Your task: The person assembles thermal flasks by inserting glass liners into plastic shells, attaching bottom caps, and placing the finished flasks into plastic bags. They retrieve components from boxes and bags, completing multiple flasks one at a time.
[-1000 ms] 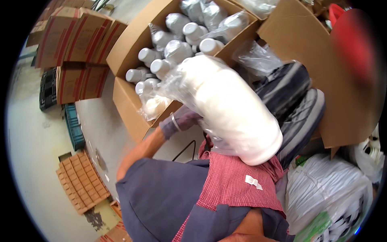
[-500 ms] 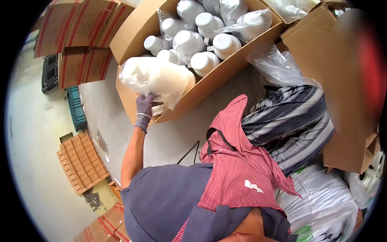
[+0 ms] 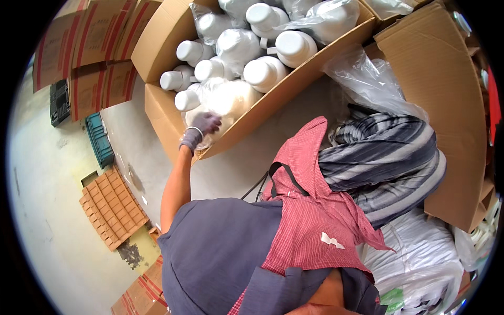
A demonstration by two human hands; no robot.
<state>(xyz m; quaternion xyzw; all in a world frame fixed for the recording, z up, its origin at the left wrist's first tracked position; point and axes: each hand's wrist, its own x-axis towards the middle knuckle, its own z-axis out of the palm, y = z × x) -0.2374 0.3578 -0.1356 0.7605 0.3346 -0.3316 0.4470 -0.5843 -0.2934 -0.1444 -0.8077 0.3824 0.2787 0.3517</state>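
My left hand [image 3: 206,126], in a purple-grey glove with a pale band at the wrist, is inside the near left corner of an open cardboard box [image 3: 294,86]. It rests against a cream-coloured container in a clear plastic bag [image 3: 236,98], its fingers loosely bent and apart, not closed around it. The container lies low among several white jug-shaped containers [image 3: 265,73] with round tops; some show side handles. Others there are wrapped in clear bags, such as the bagged white jug [image 3: 239,46]. My right hand is out of view.
At the right stand a large open carton flap [image 3: 436,84] and crumpled clear plastic [image 3: 362,79]. White bagged material [image 3: 415,257] lies near my leg. On the left are stacked cartons [image 3: 102,37], a teal crate [image 3: 98,139] and an orange slatted stack [image 3: 113,207].
The cream container has gone down deeper into the box, toward the right, uncovering white jugs at the left. My left hand has moved right, over the box wall, and onto it. The view has shifted slightly.
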